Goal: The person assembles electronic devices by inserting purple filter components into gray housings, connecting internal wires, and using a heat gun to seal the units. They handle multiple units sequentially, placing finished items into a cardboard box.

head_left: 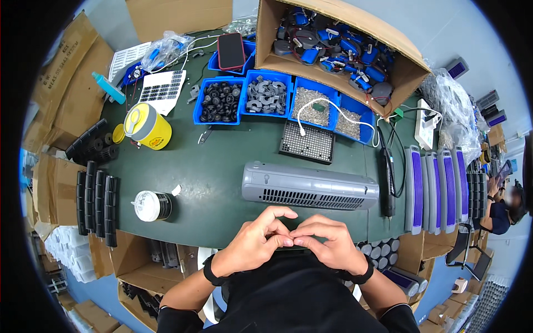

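My left hand [256,240] and my right hand [328,240] meet at the table's near edge, thumbs and fingertips pinched together. Whatever is between the fingertips, if anything, is too small or hidden to make out. Just beyond them lies a long grey plastic housing [311,180] with slotted vents along its near side; neither hand touches it. Behind that sits a black tray [306,142] with rows of small metal pieces. To the housing's right lies a slim black electric screwdriver [387,180] with a cable.
Blue bins of black knobs [221,101], grey clips [267,95] and small screws [314,105] line the back, below a carton [408,61] of blue-wrapped parts. A yellow jug [152,129] and white tub [150,206] stand left. Purple-grey units [416,188] stand right; a co-worker [497,211] sits beyond.
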The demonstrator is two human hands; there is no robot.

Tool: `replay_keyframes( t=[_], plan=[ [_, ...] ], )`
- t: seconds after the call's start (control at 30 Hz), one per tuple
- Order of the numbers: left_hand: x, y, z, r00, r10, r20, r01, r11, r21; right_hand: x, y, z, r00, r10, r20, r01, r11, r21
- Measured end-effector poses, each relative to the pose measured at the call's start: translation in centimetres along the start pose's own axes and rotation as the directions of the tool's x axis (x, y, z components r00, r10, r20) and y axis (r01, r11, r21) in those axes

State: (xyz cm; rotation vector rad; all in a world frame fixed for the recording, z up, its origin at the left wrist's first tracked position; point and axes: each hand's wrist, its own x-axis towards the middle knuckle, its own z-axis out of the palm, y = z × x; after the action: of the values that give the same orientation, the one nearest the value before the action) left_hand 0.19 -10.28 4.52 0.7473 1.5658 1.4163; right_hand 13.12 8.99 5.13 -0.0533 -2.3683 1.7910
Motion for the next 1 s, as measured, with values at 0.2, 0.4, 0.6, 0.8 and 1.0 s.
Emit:
replay_keyframes(
  t=[0.2, 0.4, 0.6, 0.8, 1.0],
  plan=[
    [-0.4, -0.9, 0.4, 0.994, -0.07, -0.079, 0.04, 0.944, -0.326, 0.0, 0.2, 0.8, 1.0, -0.03, -0.007, 0.03, 1.0, 0.005],
    [-1.3, -3.2, -0.5, 0.974, -0.056, -0.221, -0.045, 0.902, -0.429, 2.6, -0.4, 2.2, 0.982, -0.179, 0.059, 0.188, 0.946, -0.266],
    [-2.7, -4.6, -4.1, 0.86, -0.062, -0.507, -0.176, 0.896, -0.408, 7.7, 2.4, 4.6, 0.84, -0.522, 0.147, 0.473, 0.572, -0.67],
    [-4.5, -4.4, -5.4, 0.841, -0.108, -0.531, -0.171, 0.877, -0.45, 8.3, 4.0, 5.3, 0.821, -0.541, 0.182, 0.466, 0.451, -0.762],
    [-4.7, -4.7, -6.0, 0.857, -0.122, -0.501, -0.21, 0.805, -0.554, 8.5, 4.1, 5.3, 0.81, -0.565, 0.157, 0.465, 0.457, -0.758]
  ],
)
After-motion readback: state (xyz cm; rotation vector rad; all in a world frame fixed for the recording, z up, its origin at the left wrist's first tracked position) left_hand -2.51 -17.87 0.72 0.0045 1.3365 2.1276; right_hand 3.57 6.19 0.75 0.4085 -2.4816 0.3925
